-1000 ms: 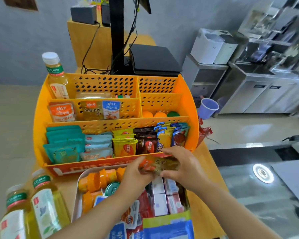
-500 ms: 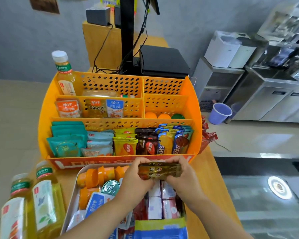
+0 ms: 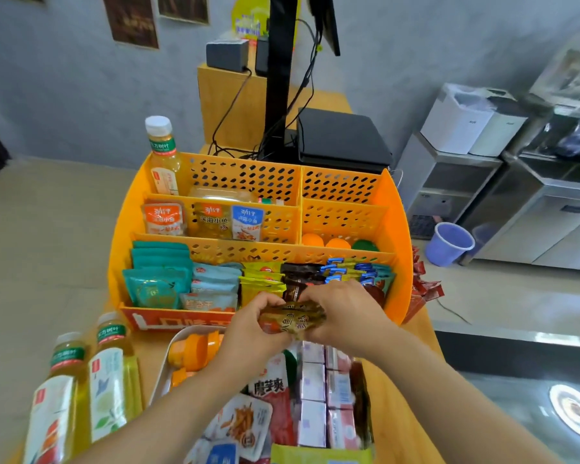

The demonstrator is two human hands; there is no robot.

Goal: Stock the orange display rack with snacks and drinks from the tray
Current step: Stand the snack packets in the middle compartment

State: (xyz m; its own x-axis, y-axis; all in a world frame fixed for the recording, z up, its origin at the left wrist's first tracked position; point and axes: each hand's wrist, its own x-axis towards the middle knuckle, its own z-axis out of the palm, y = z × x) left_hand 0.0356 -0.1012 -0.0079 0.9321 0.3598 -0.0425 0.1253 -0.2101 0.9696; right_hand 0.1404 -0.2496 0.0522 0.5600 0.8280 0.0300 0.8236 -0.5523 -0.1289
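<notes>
A wooden surface (image 3: 412,373) carries an orange display rack (image 3: 394,229) with perforated walls and dividers. Its back left compartment holds an upright tea bottle (image 3: 163,157), the middle left tier holds three fish-snack packets (image 3: 203,221), the middle right tier holds orange and green capped items (image 3: 337,243), and the front row is packed with teal, blue, yellow and brown snack packs (image 3: 215,283).

Just in front of the rack lies a metal tray (image 3: 163,370) filled with orange capped containers (image 3: 196,346), small boxed items (image 3: 312,383) and flat snack packets (image 3: 245,420). Two more tea bottles (image 3: 87,386) stand on the surface left of the tray.

Over the tray's far end, at the rack's front edge, the left hand (image 3: 253,329) and right hand (image 3: 344,313) hold a brownish-gold snack packet (image 3: 293,318) between them, the fingers of both clamped on its opposite ends.
</notes>
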